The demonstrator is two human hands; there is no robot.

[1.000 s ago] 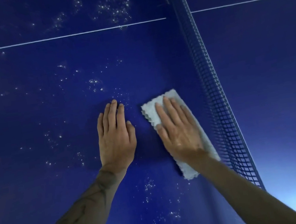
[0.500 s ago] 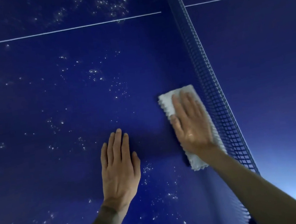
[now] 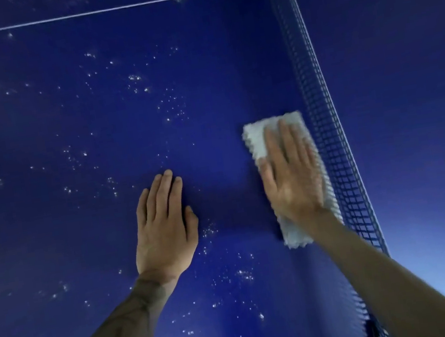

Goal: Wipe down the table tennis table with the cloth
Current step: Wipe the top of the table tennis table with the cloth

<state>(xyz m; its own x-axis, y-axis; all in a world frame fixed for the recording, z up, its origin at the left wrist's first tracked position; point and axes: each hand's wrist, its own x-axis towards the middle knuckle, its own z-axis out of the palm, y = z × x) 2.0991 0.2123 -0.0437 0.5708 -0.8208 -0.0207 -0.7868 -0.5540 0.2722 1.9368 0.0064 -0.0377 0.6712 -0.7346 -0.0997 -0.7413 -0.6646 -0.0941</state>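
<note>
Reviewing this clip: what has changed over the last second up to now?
The right hand slid the cloth rightward, away from the left hand, until it lay close beside the net. The left hand drew back toward the person. Unchanged: both hands flat, the right pressing the cloth, the left resting on the table; droplets left of them remain.

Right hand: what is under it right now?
The right hand lies flat on the pale cloth, which rests on the blue table beside the net. The tabletop beneath the cloth is covered, so that patch cannot be seen.
</note>
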